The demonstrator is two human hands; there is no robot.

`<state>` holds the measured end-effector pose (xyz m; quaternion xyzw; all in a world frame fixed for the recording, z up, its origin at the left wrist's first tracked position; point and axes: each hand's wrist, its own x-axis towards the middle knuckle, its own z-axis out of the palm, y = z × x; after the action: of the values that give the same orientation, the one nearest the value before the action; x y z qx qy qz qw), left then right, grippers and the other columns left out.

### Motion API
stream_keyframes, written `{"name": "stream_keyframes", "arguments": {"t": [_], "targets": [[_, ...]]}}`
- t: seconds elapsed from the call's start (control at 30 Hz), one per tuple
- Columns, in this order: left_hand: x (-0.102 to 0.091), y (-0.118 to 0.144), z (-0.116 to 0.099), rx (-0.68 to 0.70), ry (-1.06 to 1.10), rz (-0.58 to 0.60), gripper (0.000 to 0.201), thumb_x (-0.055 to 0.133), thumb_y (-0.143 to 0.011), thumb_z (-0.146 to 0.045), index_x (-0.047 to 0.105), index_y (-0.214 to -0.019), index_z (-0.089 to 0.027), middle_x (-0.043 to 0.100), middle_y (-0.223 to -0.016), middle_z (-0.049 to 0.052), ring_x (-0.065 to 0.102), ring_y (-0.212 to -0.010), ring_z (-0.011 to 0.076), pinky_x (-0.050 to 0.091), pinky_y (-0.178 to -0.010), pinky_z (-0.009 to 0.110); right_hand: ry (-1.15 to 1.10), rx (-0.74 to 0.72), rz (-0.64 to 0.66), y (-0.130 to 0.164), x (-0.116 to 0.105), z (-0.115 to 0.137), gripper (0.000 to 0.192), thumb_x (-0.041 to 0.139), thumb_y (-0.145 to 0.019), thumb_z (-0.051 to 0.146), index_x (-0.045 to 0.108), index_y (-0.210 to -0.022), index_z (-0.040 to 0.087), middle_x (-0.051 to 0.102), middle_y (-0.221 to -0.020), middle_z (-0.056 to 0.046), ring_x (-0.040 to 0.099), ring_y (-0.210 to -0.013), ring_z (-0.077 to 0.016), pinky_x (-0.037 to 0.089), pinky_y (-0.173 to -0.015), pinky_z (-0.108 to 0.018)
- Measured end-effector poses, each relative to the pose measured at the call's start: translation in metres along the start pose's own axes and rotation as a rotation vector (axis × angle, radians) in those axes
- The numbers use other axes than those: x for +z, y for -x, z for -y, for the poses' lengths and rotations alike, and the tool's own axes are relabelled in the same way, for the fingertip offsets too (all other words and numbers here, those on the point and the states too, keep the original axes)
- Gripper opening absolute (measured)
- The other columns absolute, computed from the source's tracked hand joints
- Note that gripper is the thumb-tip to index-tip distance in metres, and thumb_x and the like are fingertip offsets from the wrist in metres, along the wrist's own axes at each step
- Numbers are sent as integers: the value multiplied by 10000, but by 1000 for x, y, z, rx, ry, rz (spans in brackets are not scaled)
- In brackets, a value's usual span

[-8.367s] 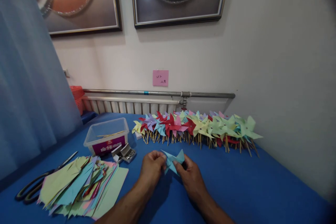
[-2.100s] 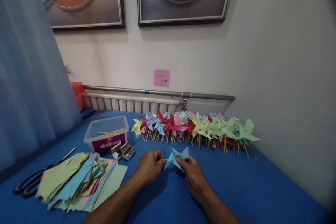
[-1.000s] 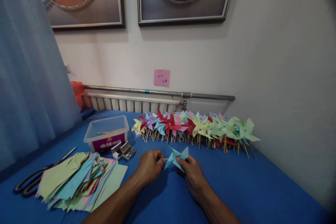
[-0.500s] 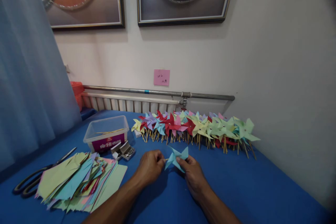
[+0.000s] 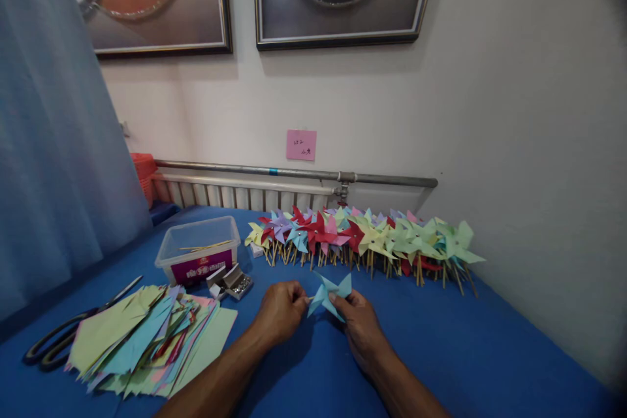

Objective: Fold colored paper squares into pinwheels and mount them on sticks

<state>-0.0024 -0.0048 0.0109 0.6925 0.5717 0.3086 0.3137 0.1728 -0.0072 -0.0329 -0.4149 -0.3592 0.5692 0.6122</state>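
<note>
A light blue paper pinwheel [image 5: 329,297] is held between my hands, above the blue cloth. My right hand [image 5: 360,326] pinches it, with the thumb on the paper near its centre. My left hand [image 5: 283,311] is closed at the pinwheel's left side, its thumb and finger pinching a thin stick whose short pale end shows beside the paper. Most of that stick is hidden by the fingers. Behind my hands stands a long row of finished pinwheels [image 5: 375,240] in several colours, on wooden sticks.
At the left lies a stack of cut coloured paper [image 5: 140,339] beside black-handled scissors [image 5: 63,336]. A clear plastic tub [image 5: 198,235] holds thin sticks, and a small open box of metal pins [image 5: 239,283] sits before it. A radiator pipe [image 5: 392,180] runs along the wall.
</note>
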Motion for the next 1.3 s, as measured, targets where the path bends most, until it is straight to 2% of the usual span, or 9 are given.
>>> {"name": "stream_keyframes", "arguments": {"t": [1.0, 1.3], "targets": [[5, 0, 1, -23, 4, -23, 132, 586, -838, -212, 665, -739, -173, 637, -634, -12, 545, -620, 125, 308, -567, 239, -32, -26, -8, 5, 7, 7, 387, 905, -592, 367, 742, -891, 184, 777, -817, -48, 715, -818, -251, 543, -756, -343], [4, 0, -2, -21, 14, -29, 130, 594, -832, -205, 665, -729, -169, 636, -632, -11, 542, -613, 124, 317, -570, 238, -41, -18, -21, 3, 6, 5, 430, 918, -563, 404, 719, -873, 184, 760, -752, -38, 708, -724, -239, 539, -683, -337]]}}
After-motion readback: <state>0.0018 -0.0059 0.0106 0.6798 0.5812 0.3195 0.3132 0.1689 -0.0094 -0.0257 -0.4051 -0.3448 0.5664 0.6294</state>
